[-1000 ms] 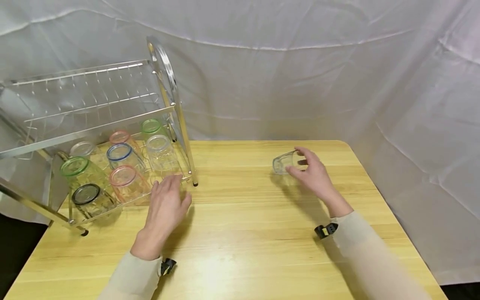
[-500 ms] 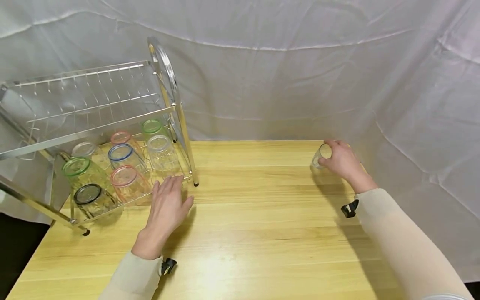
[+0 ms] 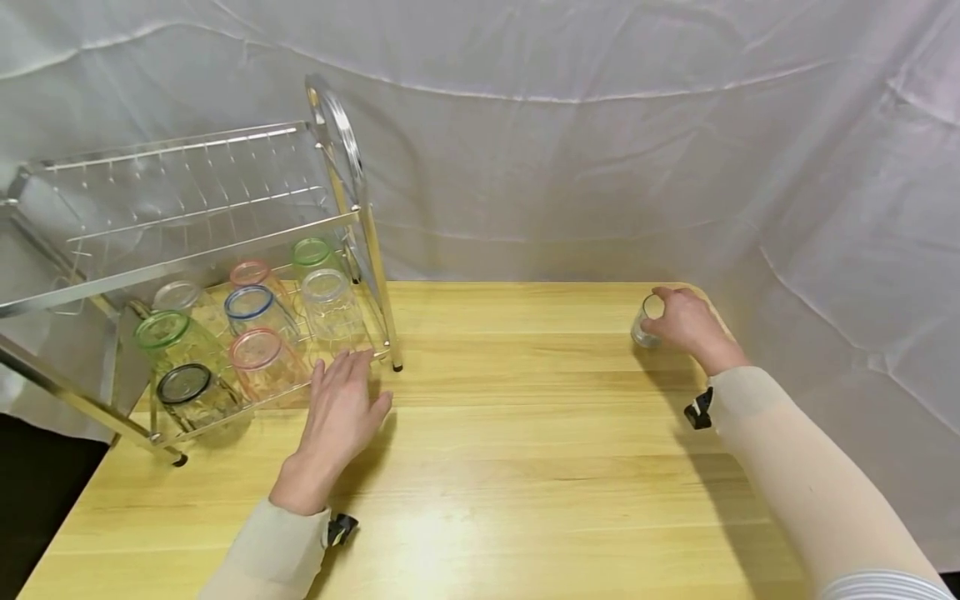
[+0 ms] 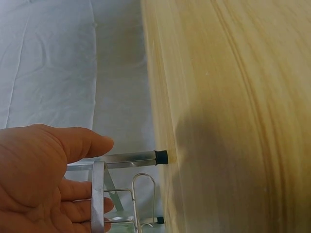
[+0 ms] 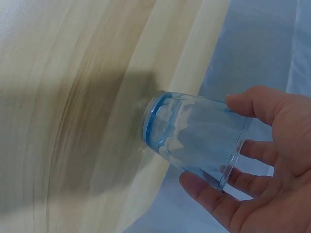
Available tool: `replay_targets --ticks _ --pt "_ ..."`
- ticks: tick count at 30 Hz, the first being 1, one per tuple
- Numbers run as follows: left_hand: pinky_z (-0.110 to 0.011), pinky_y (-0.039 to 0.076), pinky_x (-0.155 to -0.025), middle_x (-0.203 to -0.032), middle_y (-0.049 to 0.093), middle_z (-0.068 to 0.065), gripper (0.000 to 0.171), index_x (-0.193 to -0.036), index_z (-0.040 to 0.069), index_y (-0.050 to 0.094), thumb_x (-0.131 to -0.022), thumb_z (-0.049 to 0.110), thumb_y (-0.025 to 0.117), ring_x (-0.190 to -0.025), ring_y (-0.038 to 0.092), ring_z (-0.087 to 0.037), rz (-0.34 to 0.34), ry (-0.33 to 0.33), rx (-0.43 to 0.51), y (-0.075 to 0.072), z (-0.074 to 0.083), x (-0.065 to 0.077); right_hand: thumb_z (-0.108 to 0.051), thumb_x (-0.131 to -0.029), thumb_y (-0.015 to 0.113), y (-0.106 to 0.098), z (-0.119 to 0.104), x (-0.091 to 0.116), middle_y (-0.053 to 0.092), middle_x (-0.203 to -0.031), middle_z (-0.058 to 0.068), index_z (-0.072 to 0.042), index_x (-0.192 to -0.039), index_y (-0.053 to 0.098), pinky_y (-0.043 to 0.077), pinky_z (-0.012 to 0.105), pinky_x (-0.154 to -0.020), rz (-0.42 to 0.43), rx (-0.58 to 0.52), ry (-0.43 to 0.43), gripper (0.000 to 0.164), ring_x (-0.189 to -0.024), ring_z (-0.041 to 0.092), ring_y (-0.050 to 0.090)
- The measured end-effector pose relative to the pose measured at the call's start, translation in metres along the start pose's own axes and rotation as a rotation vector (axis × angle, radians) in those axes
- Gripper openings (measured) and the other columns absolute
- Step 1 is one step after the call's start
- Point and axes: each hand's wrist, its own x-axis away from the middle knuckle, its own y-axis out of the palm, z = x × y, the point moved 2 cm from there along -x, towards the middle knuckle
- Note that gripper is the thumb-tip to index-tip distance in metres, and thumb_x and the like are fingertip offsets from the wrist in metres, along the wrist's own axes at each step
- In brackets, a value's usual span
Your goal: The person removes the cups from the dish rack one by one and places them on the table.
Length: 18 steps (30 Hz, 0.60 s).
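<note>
At the far right of the table, my right hand (image 3: 688,323) holds a clear drinking glass (image 3: 645,330) near its rim, thumb on one side and fingers on the other. In the right wrist view the glass (image 5: 194,133) has a bluish thick base turned to the tabletop, right at the wood. My left hand (image 3: 341,410) lies at the front of a metal dish rack (image 3: 210,252), fingers extended over its lower front rail (image 4: 98,196) and thumb apart. It holds no glass.
On the rack's lower shelf stand several upside-down glasses, among them a blue-rimmed glass (image 3: 250,302), a pink-rimmed one (image 3: 257,348), a green one (image 3: 165,331) and a dark-rimmed one (image 3: 186,385). Grey cloth (image 3: 525,167) hangs behind the wooden table (image 3: 495,467).
My right hand has carried the glass rightward to the table's far right corner, turning it from tilted to upright and lowering it. The left hand has stayed at the rack.
</note>
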Motion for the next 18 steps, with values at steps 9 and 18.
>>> replay_targets --ticks 9,18 --pt "-0.069 0.009 -0.128 -0.155 0.049 -0.030 0.069 -0.153 -0.006 0.046 -0.096 0.021 0.075 -0.152 0.034 -0.050 0.014 -0.006 -0.001 0.0022 0.0006 -0.0017 -0.032 -0.095 0.059 0.0020 0.0062 -0.0042 0.040 -0.152 0.042 0.012 -0.158 0.031 0.028 0.070 -0.121 -0.045 0.005 0.018 0.082 -0.143 0.058 0.033" --pt "-0.070 0.009 -0.128 -0.155 0.050 -0.030 0.068 -0.153 -0.006 0.046 -0.096 0.020 0.075 -0.151 0.035 -0.050 0.025 -0.001 0.004 0.0018 0.0002 -0.0017 -0.034 -0.096 0.061 0.0004 0.0044 -0.0080 0.040 -0.153 0.042 0.011 -0.159 0.029 0.028 0.069 -0.122 -0.078 -0.013 0.028 0.083 -0.144 0.057 0.034"
